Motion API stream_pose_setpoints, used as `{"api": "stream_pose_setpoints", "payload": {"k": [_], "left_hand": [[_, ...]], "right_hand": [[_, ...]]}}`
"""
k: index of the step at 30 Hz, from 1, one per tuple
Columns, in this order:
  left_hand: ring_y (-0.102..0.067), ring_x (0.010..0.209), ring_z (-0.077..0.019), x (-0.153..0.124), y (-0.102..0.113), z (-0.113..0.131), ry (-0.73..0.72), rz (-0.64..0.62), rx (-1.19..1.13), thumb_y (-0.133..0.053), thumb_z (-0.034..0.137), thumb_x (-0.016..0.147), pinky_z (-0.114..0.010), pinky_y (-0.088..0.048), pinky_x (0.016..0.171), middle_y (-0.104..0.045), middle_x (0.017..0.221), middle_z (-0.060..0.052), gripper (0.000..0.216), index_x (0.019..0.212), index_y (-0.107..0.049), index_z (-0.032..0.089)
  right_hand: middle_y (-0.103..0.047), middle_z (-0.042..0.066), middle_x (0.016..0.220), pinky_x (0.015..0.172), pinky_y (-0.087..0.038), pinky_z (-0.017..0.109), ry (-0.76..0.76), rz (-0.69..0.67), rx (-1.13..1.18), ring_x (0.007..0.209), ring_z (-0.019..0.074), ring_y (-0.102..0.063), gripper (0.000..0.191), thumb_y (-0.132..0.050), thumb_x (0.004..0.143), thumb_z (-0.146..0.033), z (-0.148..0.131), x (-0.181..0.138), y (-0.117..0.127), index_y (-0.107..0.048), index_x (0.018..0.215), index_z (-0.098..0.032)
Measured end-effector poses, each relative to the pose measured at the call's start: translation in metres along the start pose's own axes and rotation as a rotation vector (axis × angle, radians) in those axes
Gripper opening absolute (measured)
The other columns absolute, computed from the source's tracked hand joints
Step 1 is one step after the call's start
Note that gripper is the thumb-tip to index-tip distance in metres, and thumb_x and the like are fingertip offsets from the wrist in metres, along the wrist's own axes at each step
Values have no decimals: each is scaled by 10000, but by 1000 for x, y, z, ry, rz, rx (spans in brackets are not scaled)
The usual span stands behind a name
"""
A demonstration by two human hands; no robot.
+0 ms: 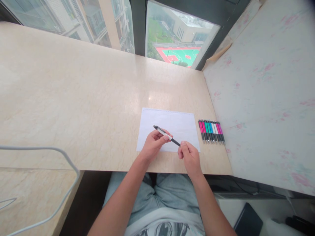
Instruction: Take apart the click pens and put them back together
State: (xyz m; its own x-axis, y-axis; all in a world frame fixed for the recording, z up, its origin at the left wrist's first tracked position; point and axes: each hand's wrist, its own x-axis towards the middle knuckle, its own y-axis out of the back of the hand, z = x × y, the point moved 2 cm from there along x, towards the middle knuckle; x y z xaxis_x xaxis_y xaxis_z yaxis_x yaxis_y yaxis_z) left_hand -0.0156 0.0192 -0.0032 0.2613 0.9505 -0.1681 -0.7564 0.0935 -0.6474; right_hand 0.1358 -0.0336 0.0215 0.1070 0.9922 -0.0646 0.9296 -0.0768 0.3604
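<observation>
Both my hands hold one black and white pen (164, 132) above a white sheet of paper (179, 126). My left hand (154, 144) grips the pen's white barrel with closed fingers. My right hand (189, 156) pinches the pen's black front end. The pen lies slanted, its clip end pointing up and left. The sheet lies flat on the beige marble table (81, 105) near its front edge.
A row of several pens (211, 131) with pink, teal, white and purple barrels lies right of the paper. A floral-patterned wall (265, 98) borders the table on the right. Windows run along the far edge. A white cable (61, 157) loops at the lower left.
</observation>
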Motion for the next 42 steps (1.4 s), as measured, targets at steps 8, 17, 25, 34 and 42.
{"api": "stream_pose_setpoints", "payload": {"k": [8,17,25,34,42], "left_hand": [[-563,614,-125,-3,-2,-1,43,-188,181,-773,485,751,-254,-444,598,-614,657,-21,367,881,-728,144],[-550,584,-113,-21,-17,-4,51,-335,344,-748,457,783,-247,-447,580,-608,683,-16,324,827,-686,143],[-553,609,-116,-40,17,26,-229,194,587,-666,392,859,-234,-438,593,-633,665,-13,233,802,-685,167],[-614,630,-142,-37,69,48,-403,601,889,-637,353,844,-257,-486,609,-652,686,-12,186,834,-673,171],[-643,638,-152,-33,70,44,-363,509,1031,-627,371,849,-254,-497,603,-686,696,-16,197,830,-687,184]], "right_hand": [[-720,78,983,692,-518,304,29,-32,78,902,212,-654,382,-477,957,-516,-1,-6,-2,-687,986,-198],[-681,86,1012,880,-524,418,54,54,431,1026,240,-628,303,-542,930,-488,-16,4,-4,-627,1041,-220],[-364,-34,636,566,-422,321,43,66,847,556,163,-383,365,-418,947,-585,-16,18,41,-497,773,-274],[-117,-79,536,446,-186,299,150,113,871,496,151,-73,487,-379,922,-619,-2,18,58,-298,606,-257],[-209,-83,512,434,-264,254,59,11,1300,459,115,-172,458,-550,896,-533,-5,19,55,-337,619,-237]]}}
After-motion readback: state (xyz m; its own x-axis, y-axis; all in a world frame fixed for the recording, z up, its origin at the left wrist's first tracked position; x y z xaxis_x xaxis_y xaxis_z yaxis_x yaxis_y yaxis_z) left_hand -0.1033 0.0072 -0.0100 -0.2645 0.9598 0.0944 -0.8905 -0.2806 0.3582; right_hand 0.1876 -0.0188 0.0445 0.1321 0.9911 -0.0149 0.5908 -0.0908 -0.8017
